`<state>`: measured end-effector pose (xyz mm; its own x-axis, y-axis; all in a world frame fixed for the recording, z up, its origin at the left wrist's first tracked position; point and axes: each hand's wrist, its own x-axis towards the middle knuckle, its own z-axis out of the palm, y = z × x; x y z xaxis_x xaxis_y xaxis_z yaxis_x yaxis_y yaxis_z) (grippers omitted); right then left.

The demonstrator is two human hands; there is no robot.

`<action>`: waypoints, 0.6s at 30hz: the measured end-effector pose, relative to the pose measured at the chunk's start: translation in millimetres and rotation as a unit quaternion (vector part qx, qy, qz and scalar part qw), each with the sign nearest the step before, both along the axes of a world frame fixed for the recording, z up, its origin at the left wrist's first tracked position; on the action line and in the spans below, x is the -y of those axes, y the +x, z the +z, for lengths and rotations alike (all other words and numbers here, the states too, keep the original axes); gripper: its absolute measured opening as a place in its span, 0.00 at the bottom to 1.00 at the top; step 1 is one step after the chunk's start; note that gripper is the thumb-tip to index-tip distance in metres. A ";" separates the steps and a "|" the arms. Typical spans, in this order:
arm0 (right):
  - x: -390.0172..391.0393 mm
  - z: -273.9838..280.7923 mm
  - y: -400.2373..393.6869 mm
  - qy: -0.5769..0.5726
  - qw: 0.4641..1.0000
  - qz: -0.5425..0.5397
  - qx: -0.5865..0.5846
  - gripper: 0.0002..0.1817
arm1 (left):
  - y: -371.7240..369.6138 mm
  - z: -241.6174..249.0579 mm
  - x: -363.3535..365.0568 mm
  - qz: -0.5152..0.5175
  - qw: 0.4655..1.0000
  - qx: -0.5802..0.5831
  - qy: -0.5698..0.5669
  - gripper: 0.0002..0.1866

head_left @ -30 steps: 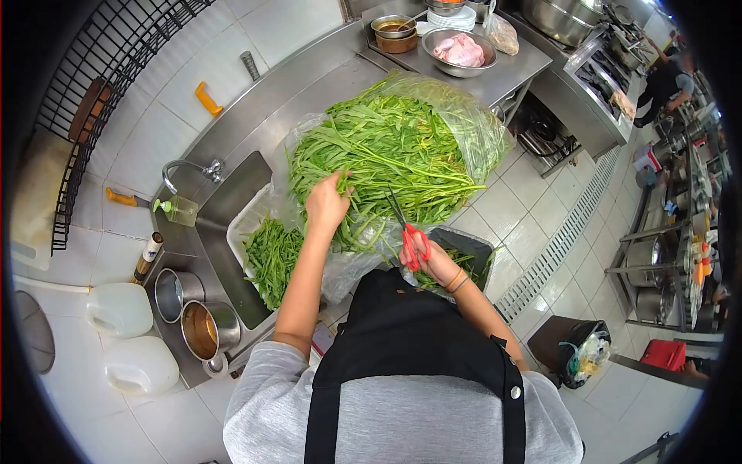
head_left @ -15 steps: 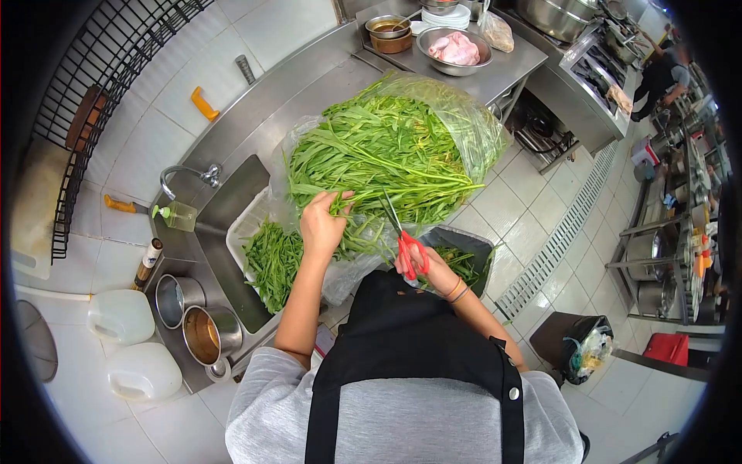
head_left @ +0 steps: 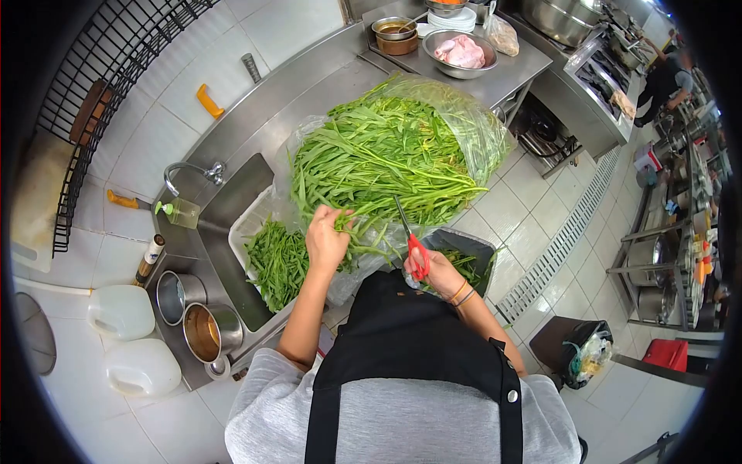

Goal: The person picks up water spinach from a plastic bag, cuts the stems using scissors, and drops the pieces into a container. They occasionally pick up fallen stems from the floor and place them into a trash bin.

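My left hand (head_left: pixel 328 238) is closed around a few leafy green stems (head_left: pixel 369 246), whose ends trail to the right. In my right hand (head_left: pixel 435 269) is a pair of scissors (head_left: pixel 418 255) with red handles, blades pointing up and away from me. Beyond both hands lies a large heap of long-leaved greens (head_left: pixel 379 155) in a clear plastic bag (head_left: pixel 483 127). Cut greens (head_left: pixel 277 259) fill a white basket (head_left: pixel 241 232) in the sink, left of my left hand. Below the scissors, a dark bin (head_left: pixel 485 259) holds more green pieces.
A faucet (head_left: pixel 193 172) and soap bottle (head_left: pixel 184 213) stand by the sink's left edge. Metal pots (head_left: pixel 212 332) and white jugs (head_left: pixel 143 370) are at lower left. Raw meat sits in a steel bowl (head_left: pixel 461 71) at the back. A trash bin (head_left: pixel 546 340) is right; another person (head_left: pixel 666 81) stands far off.
My left hand has moved slightly down and toward me with the stems. My right hand and the scissors have shifted a little right and down, away from the heap's stems.
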<state>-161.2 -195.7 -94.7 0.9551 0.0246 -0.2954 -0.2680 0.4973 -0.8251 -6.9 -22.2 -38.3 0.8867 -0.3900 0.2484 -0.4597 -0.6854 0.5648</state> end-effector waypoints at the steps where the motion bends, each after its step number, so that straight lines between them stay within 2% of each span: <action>1: -0.5 -1.4 -1.8 -0.034 0.999 0.001 -0.002 0.22 | 1.9 -2.0 -3.1 0.020 1.000 0.000 0.003 0.11; 3: 0.6 -1.1 -1.0 -0.032 0.999 0.005 -0.018 0.24 | 11.9 -13.2 -12.3 0.018 0.999 0.022 -0.019 0.12; 5: 0.8 1.5 3.0 -0.029 0.999 0.011 -0.033 0.25 | 25.3 -22.2 -17.9 0.067 0.988 0.122 -0.068 0.16; 7: 0.0 6.4 15.6 0.021 0.998 -0.015 -0.050 0.30 | 35.1 -20.4 -22.3 0.061 0.992 0.083 -0.079 0.19; 8: -1.0 6.4 23.8 -0.017 0.998 -0.023 -0.059 0.33 | 37.8 -15.7 -21.0 0.089 0.991 0.026 -0.091 0.19; 9: 0.5 8.2 31.2 -0.017 0.998 -0.023 -0.058 0.33 | 40.4 -12.5 -20.0 0.118 0.987 -0.031 -0.103 0.19; 10: 2.7 10.0 38.4 -0.019 0.996 -0.011 -0.088 0.31 | 43.0 -13.3 -18.6 0.128 0.987 0.018 -0.093 0.19; 11: 4.1 11.4 44.2 -0.021 0.993 0.001 -0.118 0.30 | 43.8 -12.6 -19.1 0.127 0.987 0.019 -0.093 0.19; 13: 5.1 7.6 50.0 -0.015 0.992 0.001 -0.124 0.28 | 45.4 -8.5 -18.9 0.161 0.983 -0.038 -0.085 0.19; 15: 6.0 1.1 48.7 -0.048 0.998 -0.012 -0.047 0.27 | 48.4 -12.1 -22.8 0.164 0.981 -0.037 -0.096 0.17; 18: 5.6 22.7 28.0 -0.066 0.998 -0.020 -0.004 0.22 | 48.7 -8.6 -26.5 0.163 0.976 -0.031 -0.141 0.13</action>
